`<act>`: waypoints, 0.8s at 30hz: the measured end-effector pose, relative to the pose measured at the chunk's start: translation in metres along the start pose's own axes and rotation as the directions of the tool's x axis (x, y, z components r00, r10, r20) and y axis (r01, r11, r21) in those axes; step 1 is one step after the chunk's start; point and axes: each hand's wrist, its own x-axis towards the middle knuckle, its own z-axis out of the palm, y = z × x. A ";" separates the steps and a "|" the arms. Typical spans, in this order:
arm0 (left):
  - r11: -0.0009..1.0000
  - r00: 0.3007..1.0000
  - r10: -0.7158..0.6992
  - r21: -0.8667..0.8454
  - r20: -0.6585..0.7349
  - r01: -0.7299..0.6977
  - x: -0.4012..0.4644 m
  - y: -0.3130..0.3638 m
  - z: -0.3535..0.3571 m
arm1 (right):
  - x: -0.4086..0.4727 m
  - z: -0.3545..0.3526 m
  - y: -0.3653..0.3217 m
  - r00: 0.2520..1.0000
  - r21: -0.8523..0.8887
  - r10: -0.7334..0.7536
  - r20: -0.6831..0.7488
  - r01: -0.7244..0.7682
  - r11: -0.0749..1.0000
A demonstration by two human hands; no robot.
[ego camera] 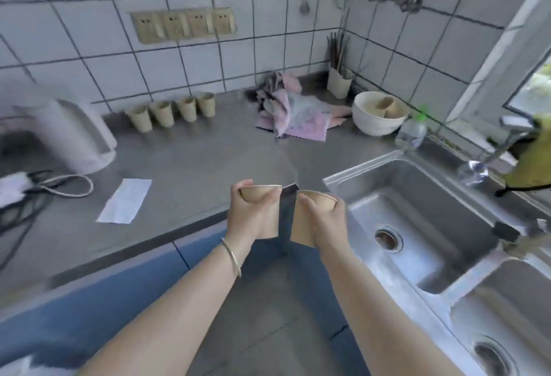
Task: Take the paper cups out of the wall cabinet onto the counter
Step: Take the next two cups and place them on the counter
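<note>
Tiled kitchen corner with a grey counter (190, 164) meeting a stainless double sink (417, 226) at right; a strip of four wall sockets (183, 26) is set in the tiles above. Both forearms extend over the counter's front edge, near the corner of the sink.

Left hand (253, 214): fingers (238, 189) curled round the upper body of a brown paper cup (272, 226), thumb pressed on the near side just below the rim; a thin bangle (231, 256) circles the wrist. Right hand (325, 220): fingers (338, 202) wrapped likewise round a second paper cup (304, 229), thumb across the near wall. Both cups are held upright, mouths up, off the counter, close side by side with a narrow gap between them; whether the rims touch cannot be told.

At the back, against the wall, a row of four paper cups (173, 111) stands upright, just beside one another. To their left sits a white electric kettle (68, 134), with cables (44, 187) trailing in front of it, and a white sheet of paper (125, 204) lies flat nearer the edge. Towards the corner: crumpled pink and grey cloths (293, 113), a cream utensil holder with chopsticks (338, 80), stacked white bowls (377, 113) and a clear bottle with a green cap (413, 131) beside the sink. The frame is motion-blurred.
</note>
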 end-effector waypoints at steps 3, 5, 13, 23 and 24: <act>0.999 0.998 -0.019 -0.035 -0.063 0.016 0.045 0.009 -0.058 | 0.011 0.078 0.002 0.997 -0.040 0.026 0.068 -0.024 0.999; 1.000 0.993 0.001 -0.025 -0.122 -0.004 0.072 0.015 -0.092 | 0.017 0.123 0.002 0.993 -0.065 0.032 0.115 -0.025 0.998; 0.999 0.963 -0.028 -0.043 -0.267 0.017 0.163 0.020 -0.187 | 0.055 0.258 0.000 0.977 -0.248 0.107 0.186 -0.059 0.967; 0.988 0.930 -0.137 -0.115 -0.342 0.103 0.308 0.031 -0.228 | 0.172 0.400 -0.003 0.906 -0.314 0.151 0.396 -0.021 0.949; 0.985 0.924 -0.152 -0.128 -0.352 0.114 0.323 0.031 -0.230 | 0.184 0.410 -0.004 0.897 -0.325 0.162 0.411 -0.021 0.945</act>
